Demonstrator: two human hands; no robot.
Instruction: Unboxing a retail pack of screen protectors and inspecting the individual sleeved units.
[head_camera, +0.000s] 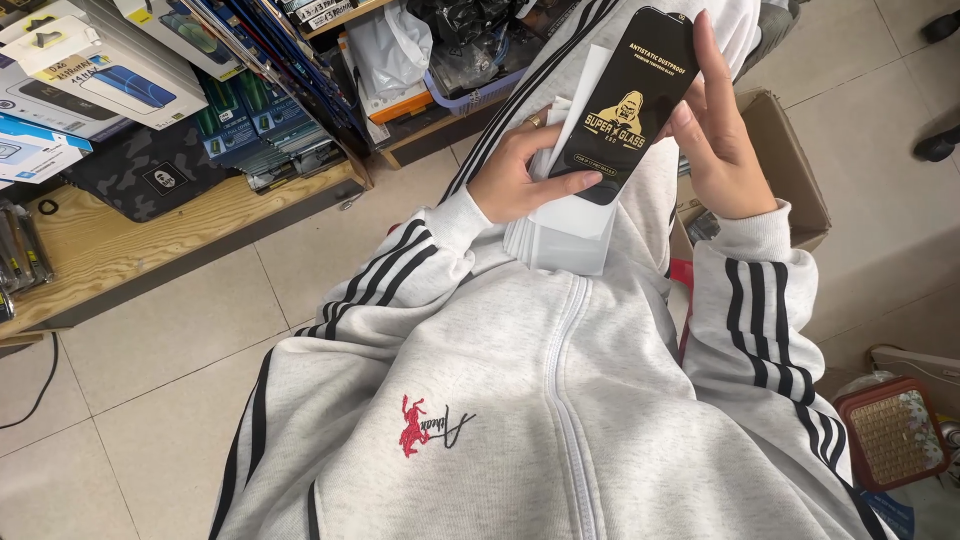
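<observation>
A black sleeve (625, 105), long and flat with gold print, is held up at a slant over the person's lap, between both hands. The left hand (520, 175) grips it from below, thumb laid across its lower end, fingers curled behind; a ring shows on one finger. That same hand also clamps a stack of white sleeves (565, 225) just behind the black one, the stack's lower edge resting against the grey hoodie (520, 400). The right hand (720, 140) closes on the black sleeve's far edge, fingers stretched along its side and the thumb pressing its face near the middle.

The hoodie has black stripes down both arms, a zip up the front and a small red-and-black mark on the chest. Just beyond the right wrist sits an open cardboard box (795, 165) on the tiled floor (180, 330); something red shows between the box and the hoodie, too hidden to tell. To the left, a low wooden shelf (150, 225) carries boxed phone accessories, a dark camouflage pouch (140, 175) and rows of blue-green packs (255, 125). Further back a basket (470, 90) holds dark cables. At the lower right corner stands a small red heater (895, 435) with a gold grille. Dark shoes show at the upper right edge.
</observation>
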